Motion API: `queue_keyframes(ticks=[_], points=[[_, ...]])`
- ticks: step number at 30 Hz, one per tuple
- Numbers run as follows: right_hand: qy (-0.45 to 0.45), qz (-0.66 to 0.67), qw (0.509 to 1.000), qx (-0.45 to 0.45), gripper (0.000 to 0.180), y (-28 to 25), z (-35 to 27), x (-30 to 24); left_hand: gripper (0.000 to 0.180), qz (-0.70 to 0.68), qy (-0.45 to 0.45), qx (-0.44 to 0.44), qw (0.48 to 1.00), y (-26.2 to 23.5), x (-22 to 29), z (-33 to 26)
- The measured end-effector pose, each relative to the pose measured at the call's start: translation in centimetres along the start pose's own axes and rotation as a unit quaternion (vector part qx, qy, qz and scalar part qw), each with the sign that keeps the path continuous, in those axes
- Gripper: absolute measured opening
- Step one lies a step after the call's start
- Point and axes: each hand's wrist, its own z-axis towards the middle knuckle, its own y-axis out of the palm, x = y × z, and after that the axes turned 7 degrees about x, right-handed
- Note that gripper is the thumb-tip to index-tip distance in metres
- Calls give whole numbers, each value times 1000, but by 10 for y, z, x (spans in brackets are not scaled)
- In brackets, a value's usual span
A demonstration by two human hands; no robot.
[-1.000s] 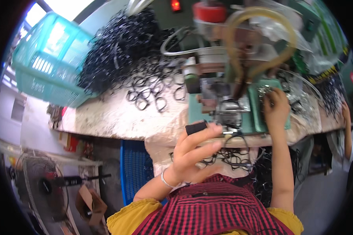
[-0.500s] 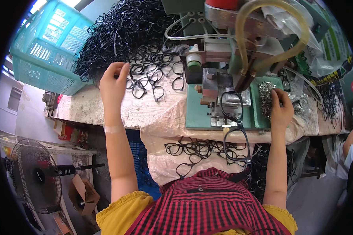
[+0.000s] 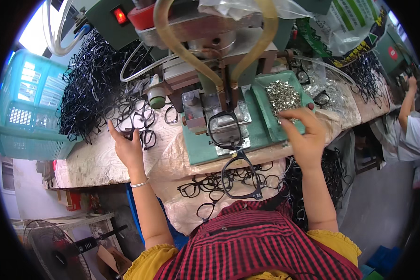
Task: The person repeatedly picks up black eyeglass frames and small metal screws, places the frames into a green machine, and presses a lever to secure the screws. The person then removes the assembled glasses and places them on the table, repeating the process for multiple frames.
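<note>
A black eyeglass frame (image 3: 240, 153) sits on the fixture of the green bench machine (image 3: 261, 109), one rim under the two nozzles and the other hanging toward me. To its left, my left hand (image 3: 128, 149) reaches in at loose black eyeglass frames (image 3: 148, 138), thumb and forefinger spread with a dark piece between them; a grip on it does not show. My right hand (image 3: 309, 140) is over the near end of a green tray (image 3: 262, 95) of small shiny metal parts (image 3: 283, 96). Its thumb and forefinger come together in a pinch; whatever is between them is too small to name.
A big heap of black frames (image 3: 86, 88) stands at the back left beside a turquoise basket (image 3: 21, 128). More frames (image 3: 205, 184) lie on the cloth before me. Yellowish hoses (image 3: 266, 32) arch over the machine. A fan (image 3: 56, 252) stands low left; another person's arm (image 3: 406, 102) shows far right.
The whole view has shifted and turned. My left thumb and forefinger have spread as that hand came down to the loose frames. My right hand has moved toward the tray's near end.
</note>
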Motion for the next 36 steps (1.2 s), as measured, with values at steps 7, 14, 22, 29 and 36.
queue_keyframes(ticks=[7,14,22,29,36], points=[[54,208,977,1,48,70,34,-20,42,-216,17,57,975,23,43,-10],[103,295,950,7,52,80,17,-27,14,-529,-101,-28,842,-4,78,-40],[118,324,938,-41,53,65,16,-58,11,-618,305,-16,725,-66,164,-49],[80,-55,991,96,35,-6,19,61,21,-433,516,-133,727,-48,175,-56],[-32,-330,943,-8,20,-10,-11,47,17,-441,487,-132,742,-49,167,-61]])
